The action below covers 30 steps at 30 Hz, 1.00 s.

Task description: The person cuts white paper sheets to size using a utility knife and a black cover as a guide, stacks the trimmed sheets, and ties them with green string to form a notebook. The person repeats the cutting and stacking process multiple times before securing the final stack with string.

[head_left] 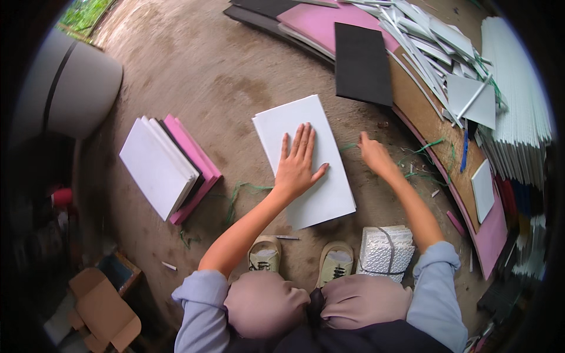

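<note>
A stack of white rectangular sheets [329,194] lies tilted on the ground in front of my feet. My left hand [298,165] rests flat on it, fingers stretched out and thumb apart. To the right of the stack, my right hand [376,156] is closed, with a thin green string [349,146] running from its fingers to the stack's right edge. Green string [250,187] also comes out on the stack's left side and trails over the ground. The part beneath the sheets is hidden.
White, black and pink boards [156,167] stand bundled at left. At right, a long brown board [429,112] carries white offcuts [426,35] and a black panel [364,65]. A tied silvery bundle [385,252] sits by my right shoe [336,262]; a cardboard box [106,306] is lower left.
</note>
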{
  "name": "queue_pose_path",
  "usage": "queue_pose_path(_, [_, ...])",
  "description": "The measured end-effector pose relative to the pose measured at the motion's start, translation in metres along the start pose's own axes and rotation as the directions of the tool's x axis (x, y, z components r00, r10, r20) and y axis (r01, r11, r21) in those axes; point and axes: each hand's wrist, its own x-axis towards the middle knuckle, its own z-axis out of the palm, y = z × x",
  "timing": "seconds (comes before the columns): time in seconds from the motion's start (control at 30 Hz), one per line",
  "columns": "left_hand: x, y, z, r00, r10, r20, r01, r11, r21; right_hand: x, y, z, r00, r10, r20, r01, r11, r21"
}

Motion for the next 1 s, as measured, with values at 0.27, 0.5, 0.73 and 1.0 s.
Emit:
queue_pose_path(0.27, [-0.003,-0.024,-0.004,0.953,-0.196,-0.232,-0.008,0.747,-0.664,-0.025,-0.067,-0.109,0.984,-0.034,0.177,0.005,0.987,0.162])
queue_pose_path(0.5, [-0.022,-0.066,-0.008,0.764,-0.610,-0.209,-0.067,0.247,-0.967,-0.015,-0.179,-0.012,0.971,-0.209,-0.114,0.196,0.974,-0.117])
queue_pose_path(0.73, [-0.134,-0.121,0.007,0.983,-0.184,0.006,0.184,0.978,-0.101,-0.024,-0.177,0.025,0.975,-0.136,-0.173,0.114,0.985,-0.129])
queue_pose_path(1.0, [-0.128,-0.137,0.019,0.977,-0.149,0.155,0.162,0.984,-0.075,-0.020,-0.171,0.030,0.978,-0.129,-0.166,0.120,0.991,-0.065])
